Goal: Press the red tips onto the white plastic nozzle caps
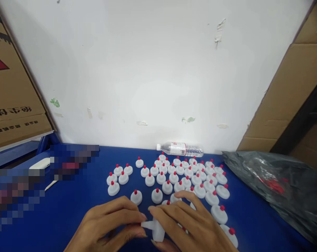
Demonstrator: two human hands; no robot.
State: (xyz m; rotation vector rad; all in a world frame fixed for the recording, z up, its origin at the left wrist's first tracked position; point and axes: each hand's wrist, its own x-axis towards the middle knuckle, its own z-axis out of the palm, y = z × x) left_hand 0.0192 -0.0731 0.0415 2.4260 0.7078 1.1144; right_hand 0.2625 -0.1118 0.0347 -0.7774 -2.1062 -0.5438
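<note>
A translucent white nozzle cap [158, 231] lies sideways between my hands, its narrow spout pointing left. My right hand [189, 224] grips its wide base between thumb and fingers. At the spout's tip, the thumb and forefinger of my left hand [112, 222] pinch a small red tip cap [140, 224], mostly hidden by the fingers. Just beyond my fingers stand several white nozzle caps with red tips, among them one nozzle cap [136, 197] past my left hand and another nozzle cap [157, 196] near the middle. Others are partly covered by my right hand.
The blue table [77, 196] meets a white wall [148, 70]. A clear plastic bottle [180, 149] lies along it. A dark plastic bag [279, 192] with something red inside sits at right. Cardboard [19, 84] stands at left, a white object [40, 163] below it, beside blurred patches.
</note>
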